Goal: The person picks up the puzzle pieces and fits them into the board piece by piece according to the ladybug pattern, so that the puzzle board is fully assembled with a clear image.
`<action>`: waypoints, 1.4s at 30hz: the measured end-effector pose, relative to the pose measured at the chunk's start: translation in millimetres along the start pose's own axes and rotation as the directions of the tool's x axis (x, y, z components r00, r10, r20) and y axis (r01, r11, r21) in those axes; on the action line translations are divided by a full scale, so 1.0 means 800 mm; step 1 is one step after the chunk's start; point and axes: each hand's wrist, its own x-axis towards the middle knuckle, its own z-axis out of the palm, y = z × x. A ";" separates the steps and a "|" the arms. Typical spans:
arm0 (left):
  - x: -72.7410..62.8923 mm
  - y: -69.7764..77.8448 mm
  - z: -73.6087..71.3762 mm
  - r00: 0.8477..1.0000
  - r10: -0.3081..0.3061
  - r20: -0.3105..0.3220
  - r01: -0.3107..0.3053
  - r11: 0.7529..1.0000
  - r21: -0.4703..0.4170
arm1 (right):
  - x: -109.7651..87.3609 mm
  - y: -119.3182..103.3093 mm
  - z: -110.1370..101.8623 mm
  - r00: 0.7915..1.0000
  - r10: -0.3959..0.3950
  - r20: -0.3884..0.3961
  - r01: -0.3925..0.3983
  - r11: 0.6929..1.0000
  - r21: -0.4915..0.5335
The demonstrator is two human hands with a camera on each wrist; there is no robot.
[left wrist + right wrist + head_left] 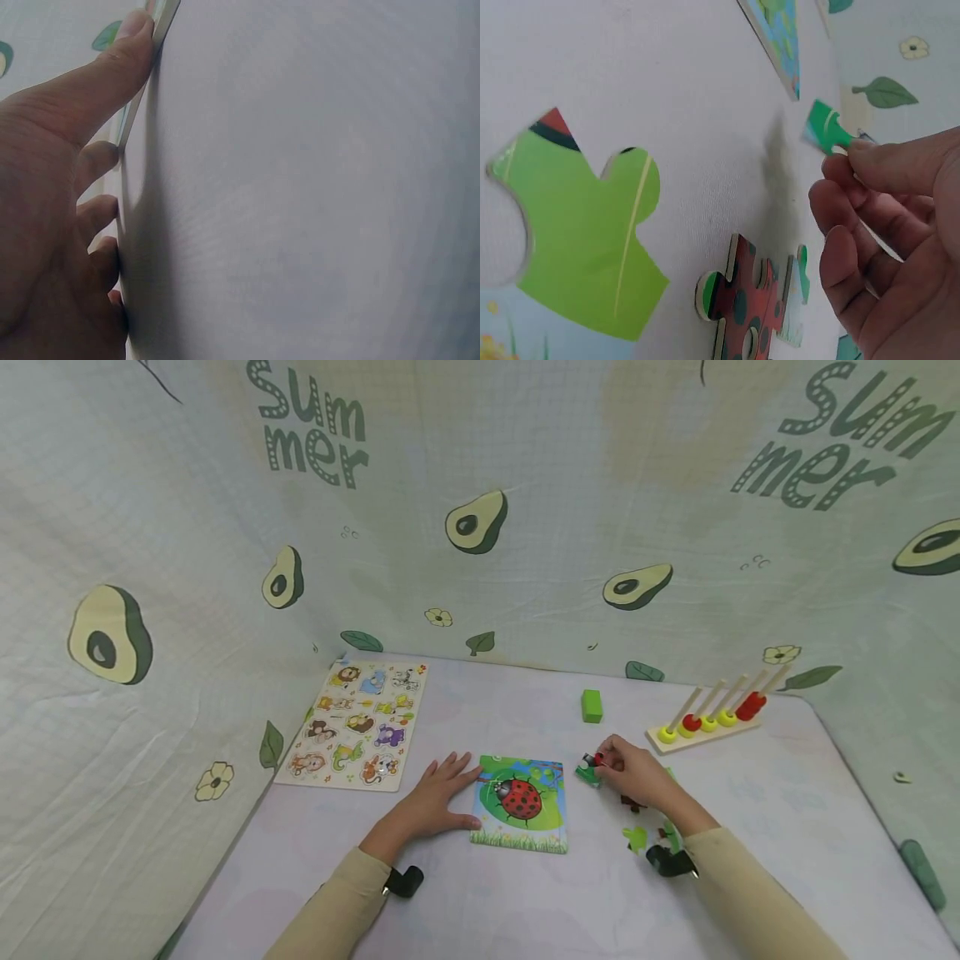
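A square ladybug picture puzzle (551,814) lies flat at the middle of the table. My left hand (431,797) rests at its left side with fingers spread; the thumb (124,56) touches the edge in the left wrist view. To the right of the puzzle, my right hand (636,775) pinches a green jigsaw piece (826,126) between thumb and fingertips, raised over the table. Loose pieces lie below that hand: a red spotted piece (739,300) and a light green piece (585,217). My right forearm partly hides several others.
A wooden animal peg puzzle board (341,768) lies at the back left. Behind the right hand stands a green block (592,706). A wooden peg stand (675,743) with yellow and red beads is at the back right. A printed cloth (540,610) hangs behind the table.
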 end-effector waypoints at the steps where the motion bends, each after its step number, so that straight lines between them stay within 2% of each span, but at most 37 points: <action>1: 0.000 0.000 0.000 1.000 0.000 0.000 0.000 1.000 0.000 | -0.001 -0.001 0.000 1.000 -0.010 0.001 0.010 1.000 0.011; 13: 0.000 -0.001 0.000 1.000 -0.002 -0.002 0.002 1.000 -0.001 | 0.001 -0.021 0.016 0.998 -0.061 -0.016 0.062 0.993 0.097; 20: 0.000 0.001 -0.002 1.000 -0.001 -0.002 0.001 1.000 -0.002 | 0.001 -0.038 0.027 0.984 -0.174 0.021 0.170 0.976 0.134; 24: 0.000 0.001 -0.003 1.000 -0.001 -0.001 0.001 1.000 -0.007 | 0.003 -0.045 0.035 0.978 -0.205 0.045 0.194 0.964 0.180; 34: -0.001 0.000 -0.001 1.000 0.008 -0.001 -0.008 1.000 -0.010 | 0.010 -0.056 0.057 0.971 -0.237 0.028 0.226 0.951 0.209; 42: 0.000 0.000 -0.001 1.000 0.002 0.001 -0.002 1.000 0.000 | 0.013 -0.070 0.070 0.975 -0.217 0.033 0.209 0.963 0.172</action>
